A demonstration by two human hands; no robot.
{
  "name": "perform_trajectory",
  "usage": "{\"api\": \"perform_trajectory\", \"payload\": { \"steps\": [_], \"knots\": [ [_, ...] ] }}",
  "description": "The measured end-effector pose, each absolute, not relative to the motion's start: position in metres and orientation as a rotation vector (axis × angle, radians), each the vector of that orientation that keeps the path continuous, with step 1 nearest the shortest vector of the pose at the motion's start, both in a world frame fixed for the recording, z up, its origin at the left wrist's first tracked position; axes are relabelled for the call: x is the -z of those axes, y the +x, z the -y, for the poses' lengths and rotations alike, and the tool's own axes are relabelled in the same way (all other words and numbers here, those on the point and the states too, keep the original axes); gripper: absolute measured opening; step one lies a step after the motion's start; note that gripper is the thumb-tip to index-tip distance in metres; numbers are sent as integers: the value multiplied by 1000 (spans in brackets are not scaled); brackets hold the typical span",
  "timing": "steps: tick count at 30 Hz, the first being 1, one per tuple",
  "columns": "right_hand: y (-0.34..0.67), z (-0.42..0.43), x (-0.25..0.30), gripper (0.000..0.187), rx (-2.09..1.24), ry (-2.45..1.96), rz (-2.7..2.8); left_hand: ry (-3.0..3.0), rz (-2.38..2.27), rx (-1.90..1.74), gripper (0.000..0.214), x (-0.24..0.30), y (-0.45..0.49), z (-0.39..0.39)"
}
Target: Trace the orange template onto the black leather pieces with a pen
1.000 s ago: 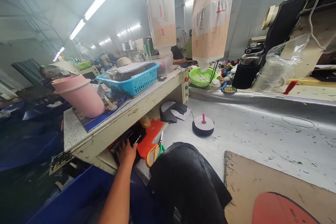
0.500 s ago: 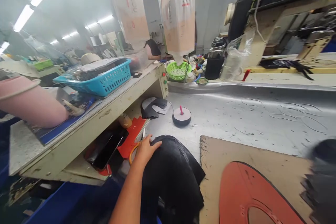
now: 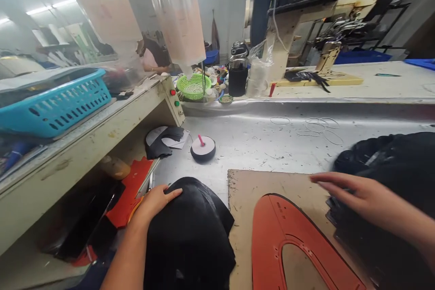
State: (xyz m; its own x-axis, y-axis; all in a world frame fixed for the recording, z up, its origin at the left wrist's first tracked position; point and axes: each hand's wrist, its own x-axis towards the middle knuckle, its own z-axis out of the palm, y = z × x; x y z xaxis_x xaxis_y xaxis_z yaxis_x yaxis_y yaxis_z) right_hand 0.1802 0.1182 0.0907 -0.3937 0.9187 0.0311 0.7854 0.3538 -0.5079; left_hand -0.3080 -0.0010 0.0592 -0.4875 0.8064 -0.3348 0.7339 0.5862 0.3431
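Note:
My left hand [image 3: 153,204] is at the left edge of a pile of black, leather-like cut pieces [image 3: 190,231]. Its thumb lies across the top and the fingers curl over the side, gripping the edge. My right hand [image 3: 356,195] reaches in from the right with fingers stretched out, nothing visible in them. It hovers between an orange-red shoe-shaped template [image 3: 272,226] and a larger stack of black pieces [image 3: 401,158]. The template has an oval opening and lies on a brown board [image 3: 243,208].
A tape roll [image 3: 203,149] with a pink peg and a curved black piece [image 3: 159,142] lie on the metal worktop [image 3: 251,136]. To the left, a shelf unit [image 3: 136,104] bears a blue basket [image 3: 78,104]. Behind are a green basket [image 3: 193,93], a dark bottle [image 3: 238,77] and a sewing machine [image 3: 288,22].
The view has swung right, bringing my right hand and more of the right-hand black stack into sight. My left hand is still on the black pile.

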Motion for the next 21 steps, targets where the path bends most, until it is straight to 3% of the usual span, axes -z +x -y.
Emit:
{"api": "perform_trajectory", "payload": {
  "steps": [4, 11, 21],
  "knots": [
    [97, -132, -59, 35, -909, -1362, 2457, 1180, -2286, -283, 62, -68, -297, 20],
    [-44, -83, -53, 25, -668, -548, 3035, 1139, -2276, -419, 76, -106, -302, 57],
    [-41, -56, -38, 19, -746, -289, 3189, 975, -2348, -645, 68, -98, -361, 73]
  ]
}}
